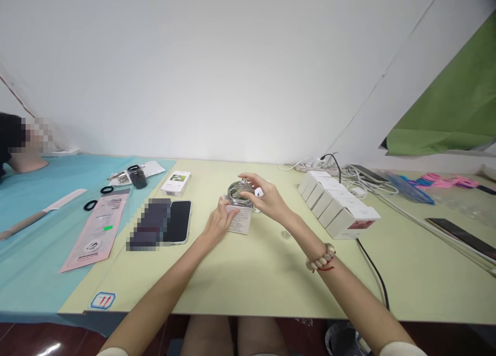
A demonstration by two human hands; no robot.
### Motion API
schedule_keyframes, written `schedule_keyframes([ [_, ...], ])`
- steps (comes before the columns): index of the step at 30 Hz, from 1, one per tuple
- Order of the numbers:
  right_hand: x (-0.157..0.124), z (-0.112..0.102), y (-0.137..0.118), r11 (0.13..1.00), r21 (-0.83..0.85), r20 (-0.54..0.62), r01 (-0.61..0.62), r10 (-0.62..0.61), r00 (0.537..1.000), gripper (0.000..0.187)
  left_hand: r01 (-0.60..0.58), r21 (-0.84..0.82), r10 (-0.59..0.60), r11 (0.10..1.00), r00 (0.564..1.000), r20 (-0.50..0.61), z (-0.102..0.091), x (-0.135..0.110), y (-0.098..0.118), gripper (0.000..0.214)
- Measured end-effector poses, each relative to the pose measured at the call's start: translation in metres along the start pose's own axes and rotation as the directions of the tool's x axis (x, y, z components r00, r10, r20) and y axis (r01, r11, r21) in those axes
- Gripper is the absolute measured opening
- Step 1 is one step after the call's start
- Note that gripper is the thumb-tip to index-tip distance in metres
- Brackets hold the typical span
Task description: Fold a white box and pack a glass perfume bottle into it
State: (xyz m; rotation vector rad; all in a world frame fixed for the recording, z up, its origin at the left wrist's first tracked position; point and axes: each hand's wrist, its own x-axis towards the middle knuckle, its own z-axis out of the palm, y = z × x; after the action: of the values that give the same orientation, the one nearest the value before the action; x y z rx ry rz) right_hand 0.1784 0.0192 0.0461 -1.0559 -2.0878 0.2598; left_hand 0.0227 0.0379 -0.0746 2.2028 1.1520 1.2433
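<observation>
My left hand (219, 217) is closed around the side of a small whitish box (241, 221) whose near face carries fine print. At the top of the box is a clear, shiny round glass-like thing (237, 191). My right hand (267, 195) curls over that round thing from the right, thumb and fingers closed on it. I cannot tell whether it sits inside the box or just above it. Partly hidden behind my right hand stands another small clear piece (258, 205). A little clear item (285, 234) lies on the table below my right wrist.
Several white boxes (337, 203) stand in a row at right, near cables (354, 183) and a dark phone (461, 234). At left are a phone (180, 220), a small white box (176, 183), a pink packet (98, 229), a black jar (137, 177) and a knife (46, 211).
</observation>
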Motion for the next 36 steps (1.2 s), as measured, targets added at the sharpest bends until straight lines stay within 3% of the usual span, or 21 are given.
schedule_keyframes([
  [7, -0.011, 0.004, 0.002, 0.996, -0.077, 0.048, 0.038, -0.034, 0.998, 0.041, -0.101, -0.142, 0.083, 0.985, 0.988, -0.129, 0.001, 0.0, 0.0, 0.038],
  [14, -0.011, 0.001, -0.006, 0.999, 0.037, -0.095, -0.031, 0.035, 0.995, 0.067, -0.205, -0.171, 0.152, 0.964, 0.949, -0.276, -0.008, 0.006, 0.011, 0.052],
  [16, -0.007, -0.009, -0.011, 0.998, 0.051, -0.184, -0.035, 0.044, 0.982, 0.071, -0.133, -0.158, 0.094, 0.978, 0.968, -0.232, -0.01, 0.006, 0.011, 0.066],
  [18, -0.005, -0.022, -0.017, 0.995, 0.08, -0.26, -0.064, 0.083, 0.962, 0.075, -0.001, -0.173, -0.017, 0.985, 0.995, -0.103, -0.011, 0.007, 0.01, 0.079],
  [20, -0.01, -0.034, -0.02, 0.987, 0.135, -0.283, -0.092, 0.128, 0.951, 0.077, 0.114, -0.167, -0.116, 0.979, 0.993, 0.001, -0.012, 0.007, 0.008, 0.081],
  [23, -0.031, -0.038, -0.015, 0.965, 0.213, -0.171, -0.155, 0.193, 0.966, 0.079, 0.156, -0.117, -0.164, 0.981, 0.984, -0.065, -0.013, 0.008, 0.002, 0.073],
  [27, -0.071, -0.014, 0.003, 0.946, 0.159, -0.005, -0.283, 0.287, 0.958, 0.078, 0.15, -0.116, -0.162, 0.982, 0.981, -0.105, -0.01, 0.01, -0.008, 0.066],
  [28, -0.08, -0.007, 0.008, 0.94, 0.152, 0.008, -0.305, 0.308, 0.951, 0.078, 0.126, -0.113, -0.14, 0.986, 0.983, -0.119, -0.01, 0.01, -0.01, 0.066],
  [30, -0.092, 0.007, 0.018, 0.925, 0.155, 0.036, -0.348, 0.346, 0.937, 0.077, 0.011, -0.067, -0.028, 0.998, 0.965, -0.26, -0.01, 0.009, -0.009, 0.072],
  [31, -0.096, 0.013, 0.022, 0.919, 0.162, 0.04, -0.358, 0.357, 0.933, 0.078, -0.072, -0.024, 0.058, 0.997, 0.928, -0.368, -0.01, 0.008, -0.006, 0.075],
  [33, -0.1, 0.021, 0.029, 0.912, 0.184, 0.045, -0.366, 0.364, 0.93, 0.078, -0.251, 0.073, 0.251, 0.965, 0.808, -0.533, -0.01, 0.005, 0.003, 0.074],
  [34, -0.101, 0.023, 0.031, 0.91, 0.199, 0.046, -0.365, 0.363, 0.931, 0.078, -0.342, 0.094, 0.335, 0.935, 0.765, -0.55, -0.009, 0.002, 0.009, 0.07],
  [35, -0.102, 0.024, 0.032, 0.907, 0.216, 0.049, -0.362, 0.361, 0.931, 0.077, -0.421, 0.084, 0.403, 0.903, 0.764, -0.504, -0.007, -0.001, 0.015, 0.063],
  [36, -0.102, 0.024, 0.033, 0.904, 0.233, 0.056, -0.359, 0.355, 0.933, 0.075, -0.481, 0.045, 0.455, 0.876, 0.792, -0.407, -0.004, -0.004, 0.02, 0.057],
])
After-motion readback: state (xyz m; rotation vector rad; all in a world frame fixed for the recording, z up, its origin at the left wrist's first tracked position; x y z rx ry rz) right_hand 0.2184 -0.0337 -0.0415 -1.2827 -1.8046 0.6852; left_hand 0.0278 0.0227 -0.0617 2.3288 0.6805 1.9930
